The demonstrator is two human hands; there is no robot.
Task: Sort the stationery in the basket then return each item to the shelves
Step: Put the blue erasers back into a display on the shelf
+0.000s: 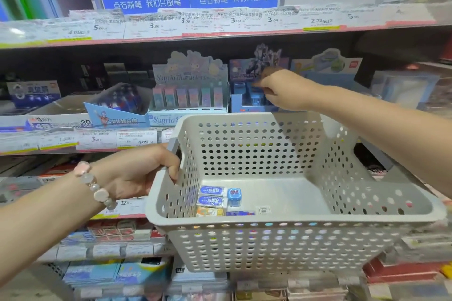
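1. Reaching to the middle shelf (220, 36): right hand (281, 90), fingers bunched at the blue display box (247, 101); whether they pinch an item cannot be told, as the tips sit against the blue stock.
2. Left hand (144, 173): fingers curled round the side handle of the grey basket (281, 247), carried in the air in front of the shelves.
3. Basket contents, left corner of the floor: two blue-labelled erasers (212, 195), a blue cube (234, 197), an orange packet (210, 211).
4. Risk: one-handed hold off-centre; basket may tip and the contents slide.
5. Risk: neighbouring Sanrio box (188, 98) stands just beside; a misplaced item or a knocked row is likely.
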